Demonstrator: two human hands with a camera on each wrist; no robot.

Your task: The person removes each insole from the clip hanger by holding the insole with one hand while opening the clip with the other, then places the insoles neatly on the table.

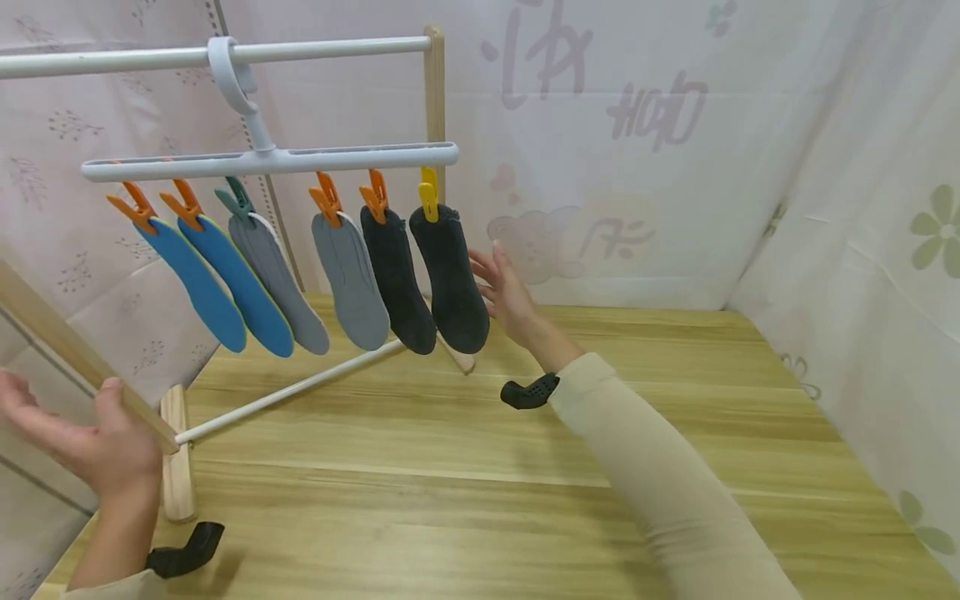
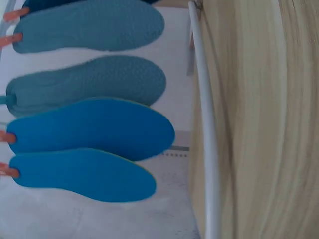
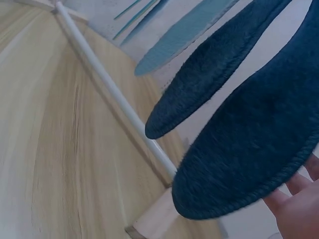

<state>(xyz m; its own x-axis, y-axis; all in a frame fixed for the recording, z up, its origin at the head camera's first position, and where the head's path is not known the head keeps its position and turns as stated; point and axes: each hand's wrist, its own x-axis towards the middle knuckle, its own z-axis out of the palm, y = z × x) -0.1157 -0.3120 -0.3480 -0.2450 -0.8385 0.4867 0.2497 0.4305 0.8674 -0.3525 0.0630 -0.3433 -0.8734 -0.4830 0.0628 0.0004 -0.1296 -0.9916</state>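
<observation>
Several insoles hang by clothespins from a white hanger [image 1: 270, 160]. From left to right come two blue insoles [image 1: 191, 279], two grey insoles [image 1: 351, 283] and two black fuzzy insoles [image 1: 453, 283]. Orange clothespins [image 1: 327, 198] clip most of them; a green clothespin [image 1: 237, 200] and a yellow clothespin [image 1: 428, 196] clip one each. My right hand [image 1: 510, 296] is right beside the outermost black insole, its fingertips partly hidden behind the edge. My left hand [image 1: 112, 442] is near the rack's left post, fingers spread, holding nothing.
The hanger hooks over the white top bar [image 1: 337, 50] of a drying rack with wooden posts [image 1: 435, 100]. A lower white bar [image 1: 300, 387] joins its wooden feet [image 1: 177, 475] on the wood-grain table [image 1: 465, 500]. Patterned curtains [image 1: 637, 167] surround the table.
</observation>
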